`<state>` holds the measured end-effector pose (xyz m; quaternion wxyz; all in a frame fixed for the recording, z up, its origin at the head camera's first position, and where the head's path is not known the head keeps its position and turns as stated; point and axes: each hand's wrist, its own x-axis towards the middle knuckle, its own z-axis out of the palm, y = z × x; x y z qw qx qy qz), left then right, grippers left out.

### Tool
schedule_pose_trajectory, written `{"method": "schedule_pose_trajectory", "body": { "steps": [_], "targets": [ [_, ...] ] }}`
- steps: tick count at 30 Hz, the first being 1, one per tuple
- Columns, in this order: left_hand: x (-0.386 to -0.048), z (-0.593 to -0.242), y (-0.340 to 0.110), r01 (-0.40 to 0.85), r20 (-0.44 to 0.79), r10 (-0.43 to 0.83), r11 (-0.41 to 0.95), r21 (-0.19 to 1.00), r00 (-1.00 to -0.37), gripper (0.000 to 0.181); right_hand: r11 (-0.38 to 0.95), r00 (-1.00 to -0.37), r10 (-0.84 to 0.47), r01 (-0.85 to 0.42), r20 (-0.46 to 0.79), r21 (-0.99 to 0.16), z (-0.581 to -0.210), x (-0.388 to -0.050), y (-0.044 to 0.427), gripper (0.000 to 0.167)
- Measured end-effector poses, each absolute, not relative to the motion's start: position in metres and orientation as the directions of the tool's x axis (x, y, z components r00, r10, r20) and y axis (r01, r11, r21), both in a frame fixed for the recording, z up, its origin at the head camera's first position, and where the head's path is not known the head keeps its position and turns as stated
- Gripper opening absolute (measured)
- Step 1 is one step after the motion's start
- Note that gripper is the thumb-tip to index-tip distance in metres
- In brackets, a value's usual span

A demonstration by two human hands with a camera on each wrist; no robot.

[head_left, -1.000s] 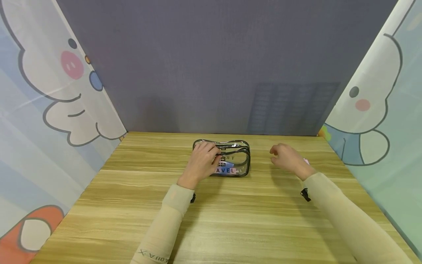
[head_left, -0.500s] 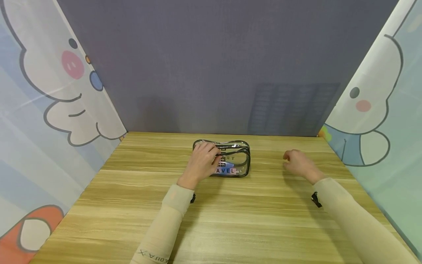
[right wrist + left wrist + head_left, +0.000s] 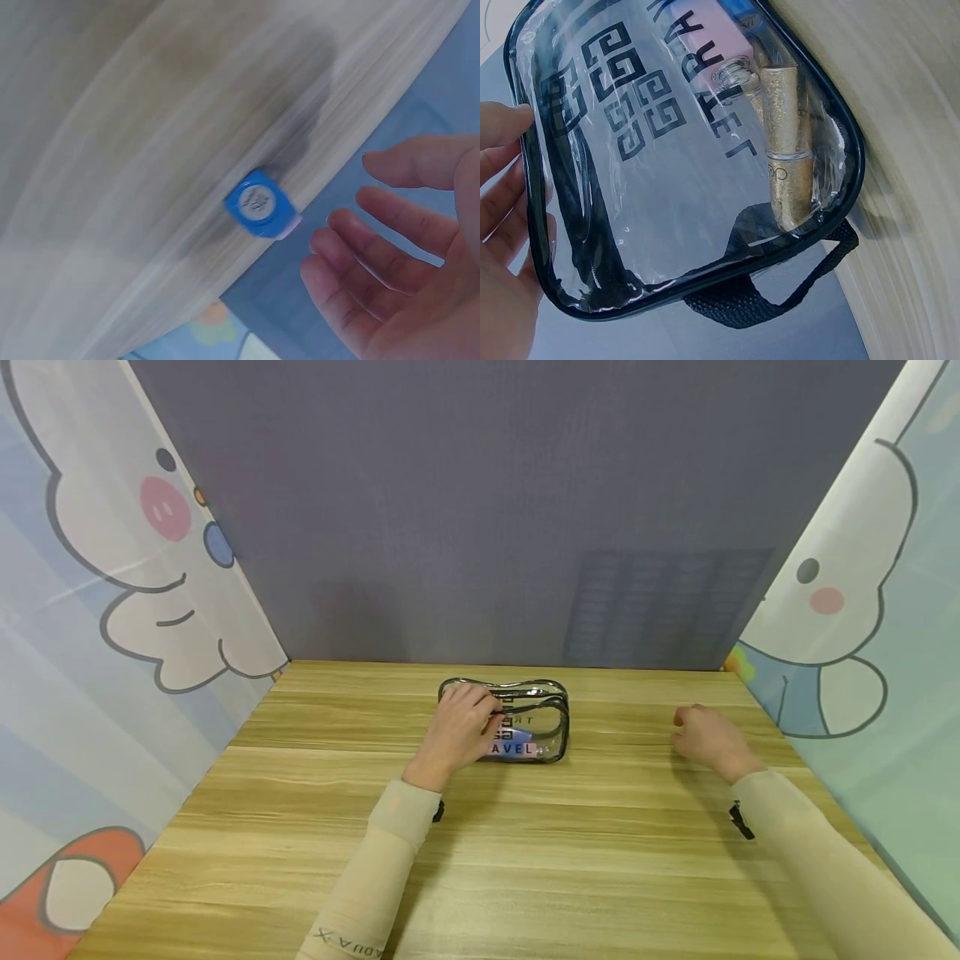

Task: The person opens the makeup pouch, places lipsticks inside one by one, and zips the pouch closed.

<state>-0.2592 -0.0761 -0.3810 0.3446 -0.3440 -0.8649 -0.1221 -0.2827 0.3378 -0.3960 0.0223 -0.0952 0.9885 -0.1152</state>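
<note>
A clear travel bag with black piping stands on the table in the head view. My left hand pinches its top edge, thumb on one side and fingers on the other. Through the clear side in the left wrist view show a gold glittery tube, a pink item and something blue. My right hand hovers over the table's right part, fingers loosely bent and holding nothing. Near it in the right wrist view lies a small blue item with a round white label, not touched by the fingers.
The wooden table ends at a dark grey panel behind the bag. Cartoon-printed curtains flank it on both sides. A black strap loop sticks out of the bag's end.
My right hand has moved to the right, away from the bag, and a little nearer the table's front. My left hand and the bag have stayed in place.
</note>
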Motion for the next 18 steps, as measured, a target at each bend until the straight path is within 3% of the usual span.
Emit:
{"method": "schedule_pose_trajectory", "body": {
  "steps": [5, 11, 18],
  "targets": [
    [-0.260, -0.382, -0.076, 0.676, 0.683, 0.510, 0.736, -0.032, -0.523, 0.009, 0.957, -0.985, -0.166, -0.152, -0.037, -0.246, -0.399, -0.283, 0.349, 0.035],
    [-0.260, -0.382, -0.076, 0.680, 0.676, 0.514, 0.733, -0.027, -0.528, 0.009, 0.961, -0.990, -0.142, -0.137, -0.005, -0.240, -0.401, -0.284, 0.359, 0.022],
    [-0.261, -0.383, -0.076, 0.682, 0.675, 0.514, 0.731, -0.022, -0.530, 0.009, 0.962, -0.991, -0.130, -0.119, -0.030, -0.247, -0.406, -0.286, 0.367, 0.031]
  ]
}}
